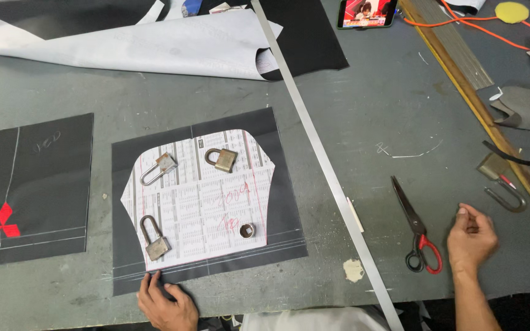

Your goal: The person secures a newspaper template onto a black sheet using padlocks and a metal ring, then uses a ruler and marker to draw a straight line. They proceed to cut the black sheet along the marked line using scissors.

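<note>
Fingers of the left hand [165, 302] press flat on the near edge of a dark fabric square [283, 214], its grip open and holding nothing. On the fabric lies a printed paper pattern [207, 196], weighted by 3 padlocks [161, 165], [222, 159], [153, 239] and a small metal cup [246, 230]. The right hand [472, 238] hovers loosely curled over the grey surface [375, 110], its grip empty, just beside red-handled scissors [417, 227] and near a 4th padlock [499, 178]. A long metal ruler [314, 147] runs diagonally between the fabric and the scissors. Another dark piece with a red emblem [0, 222] lies well apart at far left.
</note>
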